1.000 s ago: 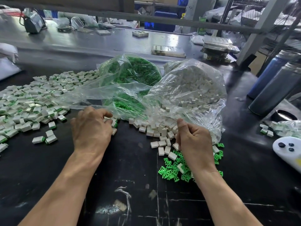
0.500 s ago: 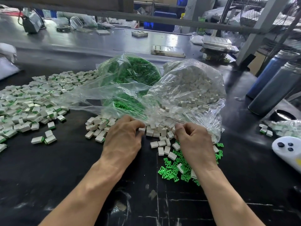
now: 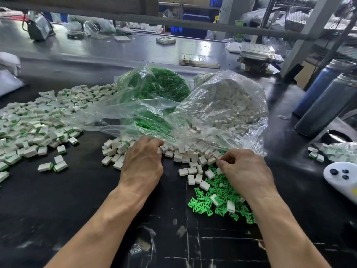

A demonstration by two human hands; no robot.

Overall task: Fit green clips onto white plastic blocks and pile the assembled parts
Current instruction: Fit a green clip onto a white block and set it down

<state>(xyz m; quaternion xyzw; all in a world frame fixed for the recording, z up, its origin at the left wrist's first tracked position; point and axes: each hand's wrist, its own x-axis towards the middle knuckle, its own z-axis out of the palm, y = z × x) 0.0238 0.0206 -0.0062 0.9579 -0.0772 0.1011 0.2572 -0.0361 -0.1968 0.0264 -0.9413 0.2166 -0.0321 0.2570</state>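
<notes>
Loose white blocks [image 3: 190,171] spill from the mouth of a clear bag of white blocks [image 3: 228,105]. A heap of green clips [image 3: 216,192] lies just below them. My left hand [image 3: 143,163] curls its fingers down onto the blocks at the bag's mouth, and its fingertips are hidden. My right hand [image 3: 245,173] hovers over the clips. Its thumb and forefinger pinch a small part, too hidden to name. A wide pile of assembled parts [image 3: 38,120] covers the left of the black table. A second clear bag of green clips [image 3: 154,86] sits behind.
Two tall dark bottles [image 3: 326,105] and a round dark lid [image 3: 337,136] stand at the right. A white controller [image 3: 342,176] and a small bag of parts [image 3: 334,151] lie near the right edge. Trays and clutter fill the far side.
My left hand has come from the small heap at the left to the white blocks at the bag's mouth. My right hand has stayed over the clips, its thumb now meeting the forefinger.
</notes>
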